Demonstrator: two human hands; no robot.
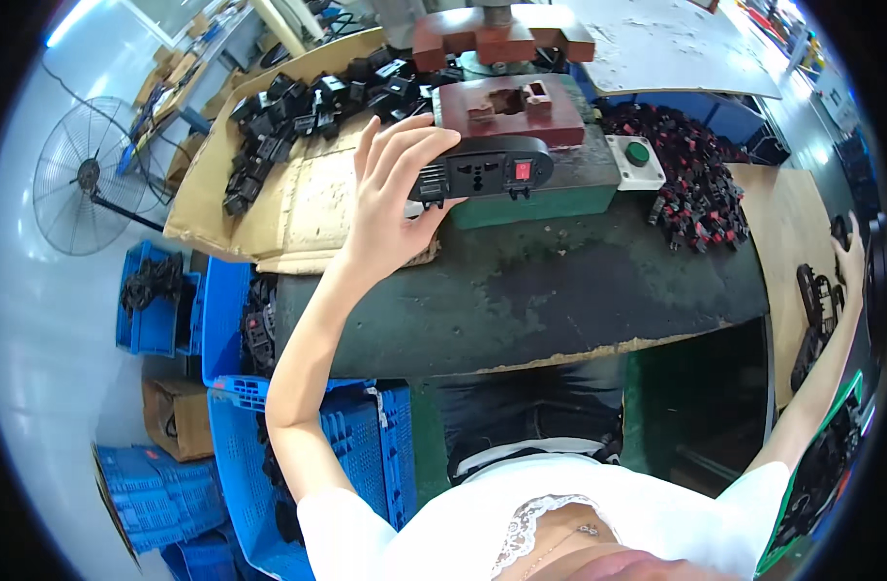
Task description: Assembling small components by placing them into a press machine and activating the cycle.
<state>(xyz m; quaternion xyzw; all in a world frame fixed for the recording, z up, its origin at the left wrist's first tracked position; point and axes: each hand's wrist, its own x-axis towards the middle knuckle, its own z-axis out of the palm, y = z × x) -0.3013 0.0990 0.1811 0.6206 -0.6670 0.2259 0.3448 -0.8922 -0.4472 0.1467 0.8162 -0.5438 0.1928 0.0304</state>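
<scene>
Socket panel (492,167), black: one, held

Left hand (390,184): my thumb and fingers grip its left end, above the workbench (560,300), well back from the near edge, before the red block (501,108). Right hand (851,259): near the board's (775,228) right edge, beside black parts (809,292); whether my fingers hold one, I cannot tell.

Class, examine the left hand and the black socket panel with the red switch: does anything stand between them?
Nothing visible does: the left hand grips the black socket panel directly at its left end, from above and below.
</scene>
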